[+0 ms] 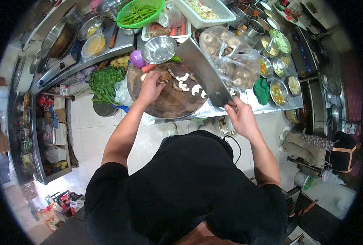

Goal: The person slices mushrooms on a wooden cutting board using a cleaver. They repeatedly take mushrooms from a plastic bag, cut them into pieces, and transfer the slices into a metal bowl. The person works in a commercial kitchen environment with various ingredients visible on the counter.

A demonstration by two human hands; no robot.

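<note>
My right hand (242,118) grips the handle of a large cleaver (209,76), whose broad blade is raised over the right side of a round wooden chopping board (175,104). On the board's left part my left hand (151,87) rests with bent fingers on brown mushroom pieces (165,75). White mushroom slices (183,86) lie scattered between the hand and the blade. A steel bowl (159,49), a purple onion (137,58), a piece of carrot (149,68) and a green pepper piece (176,58) are at the board's far edge.
Plastic bags of whole mushrooms (233,58) stand right of the board, beside a green cloth (261,91) and steel bowls of cut vegetables (278,92). Behind are a green basket of beans (141,12) and a white basket of shredded vegetables (204,13). Leafy greens (107,84) lie at left.
</note>
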